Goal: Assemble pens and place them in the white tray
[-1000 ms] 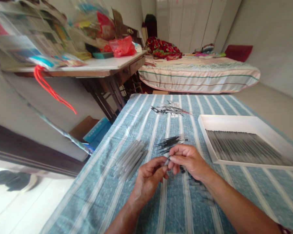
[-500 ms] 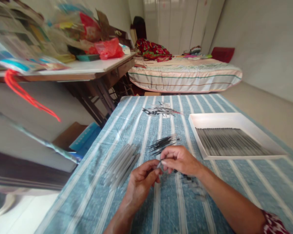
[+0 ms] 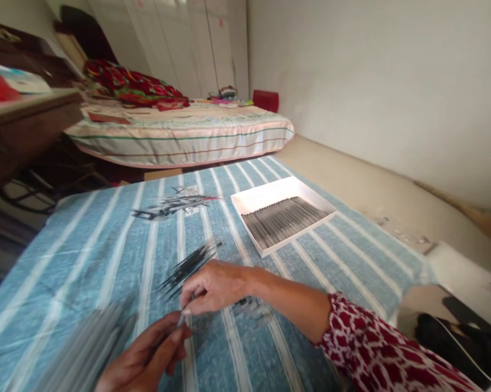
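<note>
My left hand [image 3: 151, 348] is closed around a thin grey pen-like stick [image 3: 180, 319], mostly hidden by the fingers. At the stick's upper end, the thumb and fingers of my right hand [image 3: 213, 286] pinch together; whether a separate small part sits there I cannot make out. Just beyond my right hand lies a bunch of thin black rods [image 3: 190, 265]. A blurred heap of grey tubes [image 3: 86, 348] is left of my left hand. Small dark and clear pieces [image 3: 251, 309] are scattered under my right forearm.
A shallow white box [image 3: 265, 190] holds a row of grey sticks [image 3: 284, 220]. Farther off, a loose pile of dark slender parts [image 3: 167, 207] lies on the striped blue tablecloth [image 3: 82, 234]. Behind the table stands a bed [image 3: 180, 130], with a wooden desk [image 3: 29, 117] at left.
The view has swung to the right, so table and hands appear farther left. Both hands stay together at the grey stick.
</note>
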A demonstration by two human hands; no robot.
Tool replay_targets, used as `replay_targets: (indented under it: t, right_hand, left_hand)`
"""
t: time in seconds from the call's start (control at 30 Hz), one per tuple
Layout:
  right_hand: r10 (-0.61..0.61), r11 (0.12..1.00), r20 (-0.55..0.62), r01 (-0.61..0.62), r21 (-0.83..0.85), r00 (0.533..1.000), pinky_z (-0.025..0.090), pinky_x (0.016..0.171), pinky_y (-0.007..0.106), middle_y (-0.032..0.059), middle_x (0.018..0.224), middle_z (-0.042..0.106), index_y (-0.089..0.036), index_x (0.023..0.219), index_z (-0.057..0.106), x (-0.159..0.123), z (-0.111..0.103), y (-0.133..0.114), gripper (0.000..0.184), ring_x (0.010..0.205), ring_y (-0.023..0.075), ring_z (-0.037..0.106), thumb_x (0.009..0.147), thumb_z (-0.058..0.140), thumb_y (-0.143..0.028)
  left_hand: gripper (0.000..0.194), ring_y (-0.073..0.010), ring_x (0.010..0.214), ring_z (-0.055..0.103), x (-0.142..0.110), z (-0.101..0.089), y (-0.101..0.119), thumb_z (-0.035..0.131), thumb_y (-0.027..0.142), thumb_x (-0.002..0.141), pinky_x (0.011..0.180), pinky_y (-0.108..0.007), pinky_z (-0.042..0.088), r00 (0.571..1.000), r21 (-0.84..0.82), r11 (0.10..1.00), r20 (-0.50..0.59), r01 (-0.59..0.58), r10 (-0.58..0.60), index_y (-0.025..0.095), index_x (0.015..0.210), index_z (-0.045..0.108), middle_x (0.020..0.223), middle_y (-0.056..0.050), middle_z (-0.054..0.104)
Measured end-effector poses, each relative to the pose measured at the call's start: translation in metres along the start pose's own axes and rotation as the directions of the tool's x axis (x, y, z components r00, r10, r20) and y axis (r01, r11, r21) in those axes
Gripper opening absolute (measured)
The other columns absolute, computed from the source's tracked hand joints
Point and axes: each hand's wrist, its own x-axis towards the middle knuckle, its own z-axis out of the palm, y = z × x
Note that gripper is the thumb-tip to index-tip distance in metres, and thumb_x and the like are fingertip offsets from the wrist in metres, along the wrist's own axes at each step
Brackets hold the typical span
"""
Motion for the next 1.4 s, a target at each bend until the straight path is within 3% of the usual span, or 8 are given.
replay_targets:
  t: [0.27,0.4,0.6,0.8,0.93,1.07,1.23,1.4]
  right_hand:
    - [0.174,0.973,0.102,-0.187,0.133,0.979,0.039,0.051,0.014,-0.0046,0.055,0.054,-0.013,0.076,0.058,-0.012,0.003,0.005,0.024,0.051,0.0068,0.053,0.082,0.057,-0.037]
    - [0.187,0.975,0.064,-0.193,0.106,0.98,0.038,0.051,0.015,-0.0051,0.05,0.052,-0.014,0.068,0.056,-0.017,0.004,0.005,0.035,0.049,0.0068,0.051,0.079,0.058,-0.048]
    - [0.228,0.951,-0.004,-0.221,0.218,0.974,0.037,0.048,0.015,-0.0064,0.052,0.052,-0.016,0.08,0.058,-0.021,0.008,0.001,0.034,0.049,0.0071,0.05,0.073,0.064,-0.049]
    - [0.229,0.972,-0.058,-0.225,0.07,0.972,0.034,0.049,0.015,-0.0066,0.045,0.049,-0.015,0.06,0.054,-0.022,0.013,0.004,0.041,0.047,0.0064,0.047,0.077,0.058,-0.052]
    - [0.245,0.966,-0.082,-0.236,0.104,0.966,0.034,0.05,0.015,-0.007,0.047,0.051,-0.015,0.072,0.06,-0.025,0.016,0.003,0.037,0.05,0.0071,0.05,0.075,0.06,-0.052]
    - [0.251,0.968,-0.122,-0.252,0.006,0.96,0.033,0.05,0.016,-0.0062,0.044,0.049,-0.015,0.056,0.053,-0.027,0.015,-0.005,0.044,0.048,0.0068,0.047,0.077,0.056,-0.054]
    - [0.272,0.962,-0.149,-0.27,0.033,0.951,0.034,0.051,0.016,-0.0074,0.045,0.05,-0.016,0.067,0.059,-0.03,0.016,-0.011,0.037,0.048,0.0072,0.049,0.076,0.059,-0.052]
    - [0.274,0.953,-0.201,-0.293,-0.076,0.941,0.032,0.05,0.017,-0.0057,0.045,0.049,-0.015,0.056,0.055,-0.033,0.017,-0.013,0.043,0.049,0.0075,0.048,0.077,0.058,-0.053]
  left_hand:
    - [0.048,-0.0177,0.049,0.058,-0.004,0.006,0.015,0.071,0.049,0.047,0.053,-0.028,0.048,0.998,0.098,0.995,0.066,-0.025,0.019,0.019,0.085,0.067,0.053,0.002,0.065]
    - [0.047,-0.0178,0.049,0.056,-0.007,0.008,0.021,0.068,0.05,0.051,0.052,-0.027,0.046,0.99,0.156,0.984,0.125,-0.082,0.062,0.019,0.086,0.066,0.051,0.003,0.063]
    - [0.046,-0.0168,0.049,0.053,-0.01,0.012,0.024,0.066,0.049,0.056,0.052,-0.026,0.045,0.983,0.143,0.981,0.143,-0.133,0.113,0.018,0.089,0.065,0.051,0.004,0.062]
    - [0.036,-0.0167,0.052,0.055,-0.009,0.012,0.018,0.065,0.046,0.06,0.054,-0.026,0.044,0.966,0.126,0.972,0.197,-0.196,0.169,0.019,0.084,0.064,0.054,0.003,0.062]
    - [0.038,-0.0164,0.052,0.053,-0.009,0.012,0.018,0.066,0.045,0.059,0.053,-0.026,0.044,0.966,0.113,0.974,0.194,-0.195,0.171,0.018,0.086,0.065,0.053,0.003,0.061]
    - [0.04,-0.0164,0.052,0.053,-0.011,0.014,0.019,0.067,0.045,0.058,0.052,-0.025,0.043,0.967,0.097,0.979,0.2,-0.182,0.16,0.017,0.087,0.066,0.052,0.003,0.061]
    - [0.04,-0.0158,0.051,0.051,-0.013,0.018,0.022,0.066,0.044,0.059,0.052,-0.026,0.041,0.96,0.085,0.976,0.214,-0.2,0.178,0.016,0.088,0.066,0.052,0.003,0.059]
    - [0.035,-0.0169,0.053,0.053,-0.019,0.02,0.028,0.066,0.043,0.061,0.054,-0.027,0.042,0.95,0.084,0.972,0.247,-0.218,0.192,0.017,0.083,0.066,0.055,0.002,0.06]
